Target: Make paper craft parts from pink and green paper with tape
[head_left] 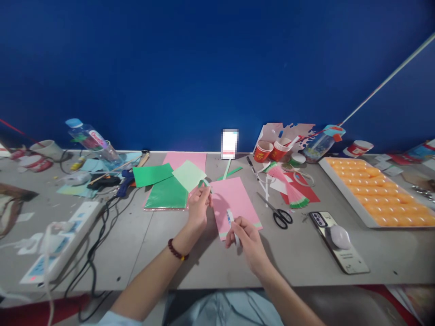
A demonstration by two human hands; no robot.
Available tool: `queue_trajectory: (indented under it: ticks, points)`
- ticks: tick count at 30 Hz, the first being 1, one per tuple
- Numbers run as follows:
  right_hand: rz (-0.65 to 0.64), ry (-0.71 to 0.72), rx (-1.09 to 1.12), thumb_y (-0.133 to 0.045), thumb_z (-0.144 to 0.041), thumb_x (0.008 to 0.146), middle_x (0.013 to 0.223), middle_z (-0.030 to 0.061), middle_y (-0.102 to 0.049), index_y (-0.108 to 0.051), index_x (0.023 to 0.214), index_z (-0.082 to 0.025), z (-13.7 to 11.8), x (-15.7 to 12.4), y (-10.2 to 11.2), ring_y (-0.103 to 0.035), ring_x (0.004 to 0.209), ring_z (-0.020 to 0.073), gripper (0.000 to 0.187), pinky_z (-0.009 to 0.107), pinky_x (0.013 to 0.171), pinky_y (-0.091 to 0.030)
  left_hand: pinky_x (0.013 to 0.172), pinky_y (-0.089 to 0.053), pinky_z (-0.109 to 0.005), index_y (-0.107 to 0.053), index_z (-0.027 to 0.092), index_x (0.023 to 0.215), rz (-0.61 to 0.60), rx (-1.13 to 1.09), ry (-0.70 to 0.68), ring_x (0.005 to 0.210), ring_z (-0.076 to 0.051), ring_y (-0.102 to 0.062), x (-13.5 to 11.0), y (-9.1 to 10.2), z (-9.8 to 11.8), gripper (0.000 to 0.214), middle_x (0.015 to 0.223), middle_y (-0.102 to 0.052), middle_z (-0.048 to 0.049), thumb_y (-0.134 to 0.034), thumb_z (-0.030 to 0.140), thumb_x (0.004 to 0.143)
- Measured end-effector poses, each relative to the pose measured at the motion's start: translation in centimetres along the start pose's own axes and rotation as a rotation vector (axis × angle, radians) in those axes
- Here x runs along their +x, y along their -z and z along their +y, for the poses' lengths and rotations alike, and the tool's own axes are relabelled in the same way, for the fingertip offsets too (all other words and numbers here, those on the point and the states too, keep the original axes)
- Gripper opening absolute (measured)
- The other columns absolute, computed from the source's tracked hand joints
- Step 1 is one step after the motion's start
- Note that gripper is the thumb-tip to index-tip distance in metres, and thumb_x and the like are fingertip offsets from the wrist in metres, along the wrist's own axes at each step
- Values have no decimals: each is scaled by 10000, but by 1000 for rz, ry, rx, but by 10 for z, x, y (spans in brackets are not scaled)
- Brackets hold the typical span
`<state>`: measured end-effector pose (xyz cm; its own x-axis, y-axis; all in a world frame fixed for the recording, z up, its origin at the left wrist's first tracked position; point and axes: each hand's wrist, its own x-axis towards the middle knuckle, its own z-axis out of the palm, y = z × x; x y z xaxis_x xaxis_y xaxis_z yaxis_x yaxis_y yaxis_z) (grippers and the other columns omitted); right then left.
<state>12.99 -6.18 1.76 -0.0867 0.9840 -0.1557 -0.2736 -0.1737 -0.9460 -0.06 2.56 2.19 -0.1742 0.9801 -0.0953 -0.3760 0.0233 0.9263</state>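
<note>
My left hand (200,203) is closed in a pinch on a small curled green paper strip (204,183), above the left edge of a pink paper sheet (238,197). A pale green band (223,236) runs along the sheet's near edge. My right hand (245,235) is closed round a slim white thing with blue print (229,216), over the lower part of the pink sheet. Its exact kind I cannot make out. To the right lie black-handled scissors (282,217), apart from both hands.
Green paper (166,194) and a pale green sheet (189,175) lie to the left, near a power strip (64,240) and black cables. On the right are red paper cups (263,151), a pink paper fan (288,188), a phone (340,253) and a tray of orange balls (369,222).
</note>
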Motion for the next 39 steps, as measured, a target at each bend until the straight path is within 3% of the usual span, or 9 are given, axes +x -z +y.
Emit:
queue_trajectory:
  ticks: [8,15,18,21,26,30,33,37,39]
  points:
    - [87,47,-148,-570,-491,799,547,-41,-484,-490,615,-184,-23,5,31,-292,386,45,367,217,389,-199,457,-327,-196,-540,165,659,-52,11,46,450,-60,-417,-5,-2,-2,306,525,-491,47,-687,427,714]
    - [290,336,-720,-587,-470,753,487,-57,-237,-273,485,-208,-52,46,64,-234,483,81,488,250,475,-198,514,-371,-203,-585,165,640,-161,116,3,533,-83,-460,-5,-2,-2,238,568,-494,34,-692,370,697]
    - [440,533,-1082,-563,-422,756,481,-42,-307,-306,471,-199,-60,72,73,-270,497,92,443,259,513,-223,537,-377,-213,-577,168,597,-236,117,14,523,-86,-449,-5,-2,-4,212,547,-489,35,-674,325,702]
    - [512,561,-1375,-539,-396,767,508,1,-470,-421,480,-196,-60,99,81,-395,540,130,369,276,541,-235,543,-380,-219,-596,168,625,-299,90,85,511,-83,-446,-4,0,-8,189,587,-540,22,-654,323,716]
    - [349,463,-1586,-494,-392,829,692,71,-638,-587,638,-192,-44,133,93,-524,671,190,291,285,583,-278,588,-426,-230,-642,175,650,-285,168,-26,664,-127,-546,-5,-1,-10,188,741,-615,-26,-696,351,690]
    - [203,440,-1520,-495,-462,837,660,69,-610,-556,605,-188,-36,139,96,-529,701,198,365,287,614,-318,728,-479,-294,-644,183,647,-310,196,-142,1022,-234,-581,-12,-4,-9,156,1076,-643,-104,-706,320,689]
    - [153,458,-1263,-479,-538,833,705,75,-620,-589,652,-179,-37,135,88,-542,748,200,417,293,663,-364,846,-463,-372,-639,187,663,-345,203,-146,1163,-281,-525,-17,-6,-6,140,1141,-639,-135,-671,304,732]
    - [-102,106,-560,-328,-630,861,662,67,-636,-655,682,-151,-42,118,62,-555,615,148,607,272,595,-407,988,-375,-444,-639,184,653,-413,295,-211,1274,-301,-426,-19,-5,-4,133,1226,-596,-152,-644,266,757]
    - [-218,-30,-279,-430,-622,829,658,46,-638,-674,730,-145,-43,107,49,-550,593,126,545,254,580,-412,1018,-350,-454,-644,187,661,-425,332,-243,1290,-296,-406,-19,-4,-4,100,1300,-543,-143,-651,248,740]
